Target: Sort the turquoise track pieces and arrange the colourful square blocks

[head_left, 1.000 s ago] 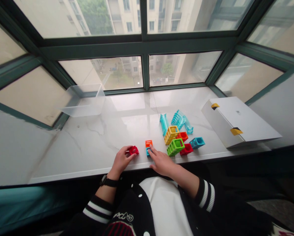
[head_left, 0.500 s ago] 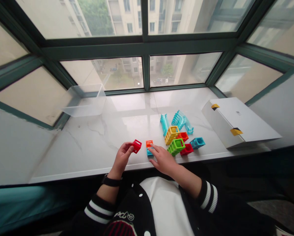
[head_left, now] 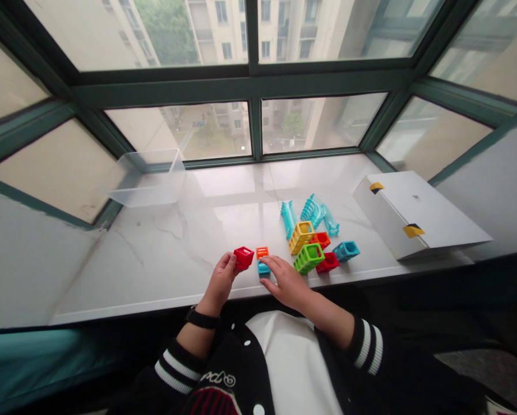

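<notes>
We see the fingers point(head_left: 231, 267) of the left hand point(head_left: 221, 283) pinched around a red block point(head_left: 243, 257), which is held over the front of the marble sill point(head_left: 163, 253), just left of an orange block point(head_left: 262, 252). The fingers point(head_left: 275, 265) of the right hand point(head_left: 289, 281) lie stretched out and loose, their tips resting on a small blue block point(head_left: 263, 268) that sits against the orange one. Just right of that hand we find a yellow block point(head_left: 301, 235) and a green block point(head_left: 309, 257) clustered with a turquoise block point(head_left: 347, 250), pale blue track pieces point(head_left: 314, 210) behind them, then a white box point(head_left: 414, 213) farther right and a clear tub point(head_left: 148, 178) far left by the window.
</notes>
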The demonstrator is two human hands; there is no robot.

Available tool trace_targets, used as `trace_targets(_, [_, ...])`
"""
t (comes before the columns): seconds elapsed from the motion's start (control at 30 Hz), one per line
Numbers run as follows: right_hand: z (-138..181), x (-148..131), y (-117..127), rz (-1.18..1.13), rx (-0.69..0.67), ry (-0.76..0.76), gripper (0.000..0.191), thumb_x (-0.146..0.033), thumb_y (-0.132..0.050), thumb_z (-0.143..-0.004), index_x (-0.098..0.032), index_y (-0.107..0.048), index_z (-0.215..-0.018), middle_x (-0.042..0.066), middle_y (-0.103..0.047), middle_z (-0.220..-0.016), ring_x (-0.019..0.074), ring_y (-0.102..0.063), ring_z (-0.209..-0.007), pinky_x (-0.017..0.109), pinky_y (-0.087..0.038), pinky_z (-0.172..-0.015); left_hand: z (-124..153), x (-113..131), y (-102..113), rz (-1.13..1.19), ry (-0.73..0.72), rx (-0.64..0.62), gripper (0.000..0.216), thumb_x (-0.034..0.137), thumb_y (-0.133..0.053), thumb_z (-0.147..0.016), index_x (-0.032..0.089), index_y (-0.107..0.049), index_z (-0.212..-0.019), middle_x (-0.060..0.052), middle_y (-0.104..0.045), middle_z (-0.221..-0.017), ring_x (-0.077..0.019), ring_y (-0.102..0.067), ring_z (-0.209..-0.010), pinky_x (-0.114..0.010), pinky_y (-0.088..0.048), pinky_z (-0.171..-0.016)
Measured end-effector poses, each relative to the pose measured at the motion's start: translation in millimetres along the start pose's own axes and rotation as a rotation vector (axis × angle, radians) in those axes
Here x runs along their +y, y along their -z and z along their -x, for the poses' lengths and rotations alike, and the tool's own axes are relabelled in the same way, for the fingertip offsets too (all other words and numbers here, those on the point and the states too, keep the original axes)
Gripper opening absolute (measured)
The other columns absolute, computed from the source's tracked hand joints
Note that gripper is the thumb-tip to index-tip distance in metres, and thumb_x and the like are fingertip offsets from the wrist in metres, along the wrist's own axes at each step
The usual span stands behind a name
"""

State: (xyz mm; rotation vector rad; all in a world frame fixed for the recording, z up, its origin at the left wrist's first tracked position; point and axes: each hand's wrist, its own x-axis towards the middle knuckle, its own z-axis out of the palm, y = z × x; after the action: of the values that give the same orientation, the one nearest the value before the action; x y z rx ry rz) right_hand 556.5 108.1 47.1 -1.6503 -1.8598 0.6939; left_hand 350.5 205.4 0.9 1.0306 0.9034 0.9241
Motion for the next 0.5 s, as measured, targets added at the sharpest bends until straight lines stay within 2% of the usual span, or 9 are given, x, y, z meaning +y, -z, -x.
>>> trace_targets(0.07, [-0.4, 0.3, -0.5, 0.021, -0.002, -0.012, 0.057, -0.027, -0.066, -0.095, -0.027, -0.053, -0.151, 0.011, -0.058, -0.149, 0.0267, -0.053, -0.140, 0.045, -0.043, -0.120, -1.5, -3.3, 0.7, -0.041, 0.009, 0.014, 0.052, 0.068, -0.061, -0.094, 0.017, -0.066, -0.105, -0.011, -0.074, -0.111, -0.0241, -0.071, -0.102, -0.047, -0.060, -0.097])
trace_targets(0.17, [-1.0, 2.7, -3.2, 0.081, -0.029, -0.050, 0.057, -0.028, -0.069, -0.094, -0.024, -0.055, -0.149, 0.014, -0.054, -0.153, 0.0292, -0.051, -0.142, 0.047, -0.042, -0.121, -5.5, -11.4, 4.6, -0.124, 0.006, 0.073, 0.056, 0.070, -0.059, -0.093, 0.016, -0.068, -0.106, -0.012, -0.074, -0.109, -0.0243, -0.071, -0.103, -0.046, -0.061, -0.096])
trace_targets(0.3, [0.3, 9.0, -9.4, 0.163, -0.083, -0.093, 0.056, -0.028, -0.072, -0.092, -0.020, -0.059, -0.146, 0.017, -0.049, -0.157, 0.0326, -0.048, -0.144, 0.049, -0.041, -0.121, -11.5, -21.7, 11.5, -0.131, 0.067, 0.174, 0.058, 0.070, -0.063, -0.088, 0.015, -0.071, -0.105, -0.014, -0.075, -0.109, -0.0258, -0.071, -0.104, -0.048, -0.061, -0.096])
trace_targets(0.4, [1.9, 14.1, -13.3, 0.194, -0.107, -0.110, 0.049, -0.030, -0.073, -0.092, -0.022, -0.064, -0.139, 0.017, -0.048, -0.157, 0.0337, -0.047, -0.145, 0.050, -0.042, -0.119, -13.3, -26.3, 14.4, -0.128, 0.105, 0.183, 0.057, 0.067, -0.071, -0.083, 0.014, -0.072, -0.104, -0.014, -0.076, -0.111, -0.0260, -0.072, -0.104, -0.048, -0.059, -0.099])
trace_targets(0.5, [2.8, 17.9, -15.7, 0.193, -0.138, -0.132, 0.043, -0.030, -0.074, -0.092, -0.022, -0.066, -0.133, 0.016, -0.049, -0.157, 0.0331, -0.051, -0.142, 0.048, -0.045, -0.116, -12.6, -28.9, 15.6, -0.213, 0.068, 0.169, 0.054, 0.063, -0.072, -0.085, 0.014, -0.072, -0.108, -0.014, -0.075, -0.112, -0.0261, -0.072, -0.104, -0.046, -0.059, -0.097])
